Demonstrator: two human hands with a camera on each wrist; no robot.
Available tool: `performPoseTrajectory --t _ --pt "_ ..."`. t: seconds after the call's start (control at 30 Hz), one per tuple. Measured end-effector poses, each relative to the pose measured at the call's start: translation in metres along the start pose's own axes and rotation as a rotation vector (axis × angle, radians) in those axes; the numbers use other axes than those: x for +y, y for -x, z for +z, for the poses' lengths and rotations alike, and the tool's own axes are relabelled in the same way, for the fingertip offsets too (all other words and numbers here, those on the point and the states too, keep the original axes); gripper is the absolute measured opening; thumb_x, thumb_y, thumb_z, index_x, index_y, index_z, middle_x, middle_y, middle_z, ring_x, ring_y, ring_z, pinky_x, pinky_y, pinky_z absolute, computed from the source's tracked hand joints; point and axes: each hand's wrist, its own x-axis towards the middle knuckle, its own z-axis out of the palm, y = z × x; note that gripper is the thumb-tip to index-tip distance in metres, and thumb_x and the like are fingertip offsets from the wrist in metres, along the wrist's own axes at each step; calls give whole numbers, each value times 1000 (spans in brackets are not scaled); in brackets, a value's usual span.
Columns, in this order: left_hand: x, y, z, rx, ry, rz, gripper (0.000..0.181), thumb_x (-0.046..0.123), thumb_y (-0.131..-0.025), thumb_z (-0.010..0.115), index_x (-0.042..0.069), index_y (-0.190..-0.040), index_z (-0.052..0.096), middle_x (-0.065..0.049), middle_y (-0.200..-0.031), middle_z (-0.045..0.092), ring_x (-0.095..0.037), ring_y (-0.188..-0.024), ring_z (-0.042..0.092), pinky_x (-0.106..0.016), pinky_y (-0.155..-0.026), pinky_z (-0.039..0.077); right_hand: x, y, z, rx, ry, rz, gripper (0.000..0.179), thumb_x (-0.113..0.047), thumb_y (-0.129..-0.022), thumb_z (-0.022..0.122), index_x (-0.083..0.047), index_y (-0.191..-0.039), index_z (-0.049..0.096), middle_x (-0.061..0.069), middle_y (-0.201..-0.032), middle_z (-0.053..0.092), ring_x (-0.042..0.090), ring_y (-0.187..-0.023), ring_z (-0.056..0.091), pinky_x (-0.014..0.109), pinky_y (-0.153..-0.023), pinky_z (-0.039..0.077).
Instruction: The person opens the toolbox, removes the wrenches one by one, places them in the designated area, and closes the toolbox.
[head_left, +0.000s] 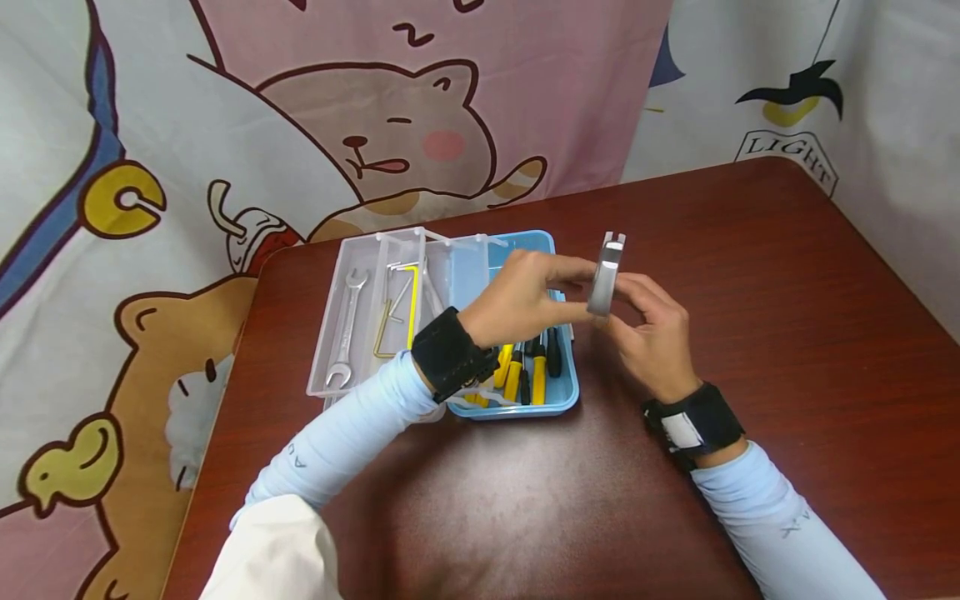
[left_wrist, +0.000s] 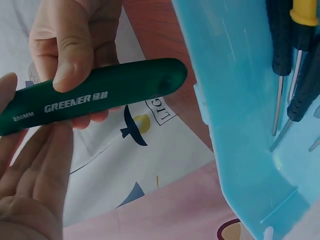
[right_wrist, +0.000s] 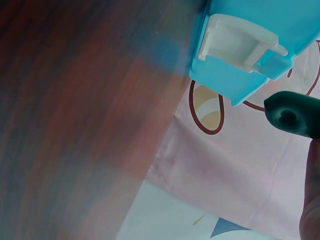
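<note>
Both hands hold a green-handled tool (left_wrist: 135, 85) up over the right side of an opened toolbox. Its handle reads "GREENER" and "250MM" in the left wrist view. From the head view, a narrow silver metal part (head_left: 604, 279) with small prongs on top shows. My left hand (head_left: 513, 296) pinches it from the left between thumb and fingers. My right hand (head_left: 652, 333) grips it from the right, its thumb (left_wrist: 72, 55) pressed on the handle's lettered face. A rounded handle end with a dark spot (right_wrist: 287, 116) appears in the right wrist view.
The blue toolbox base (head_left: 572, 400) holds yellow-and-black screwdrivers (head_left: 540, 379). Left of it, the translucent compartment lid (head_left: 324, 367) contains an open-ended wrench (head_left: 349, 325) and hex keys (head_left: 413, 308). A white latch (right_wrist: 240, 42) sits on the box. All stand on a brown table (head_left: 787, 333) before a printed curtain (head_left: 585, 83).
</note>
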Motion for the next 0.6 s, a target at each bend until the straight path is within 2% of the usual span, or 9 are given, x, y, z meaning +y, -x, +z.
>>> performPoseTrajectory --t 0.13,0.33,0.47,0.6 --pt "1 2 1 -1 -17 -15 43 17 -90 83 3 -129 71 -5 -115 76 -6 -100 69 -18 -93 52 -1 1 0 -13 27 2 46 8 -77 86 2 -121 73 12 -115 73 17 -102 69 18 -95 49" --pt "6 6 -1 20 -121 -42 54 22 -88 85 3 -135 67 -4 -125 73 -13 -108 67 -21 -95 52 -2 3 1 -17 58 -9 47 8 -76 87 2 -121 73 13 -113 72 24 -100 71 16 -95 49" --pt "13 14 -7 59 -143 -22 56 21 -87 86 2 -136 67 -7 -125 73 -16 -105 70 -24 -92 55 -3 2 0 -22 76 -12 49 7 -75 88 3 -121 72 14 -112 72 28 -100 71 16 -97 49" --pt "19 25 -15 118 -165 24 54 23 -87 86 1 -133 68 -8 -124 73 -18 -100 73 -25 -89 57 -4 2 1 -12 88 -4 48 6 -75 89 3 -119 73 14 -111 73 29 -98 71 16 -96 49"
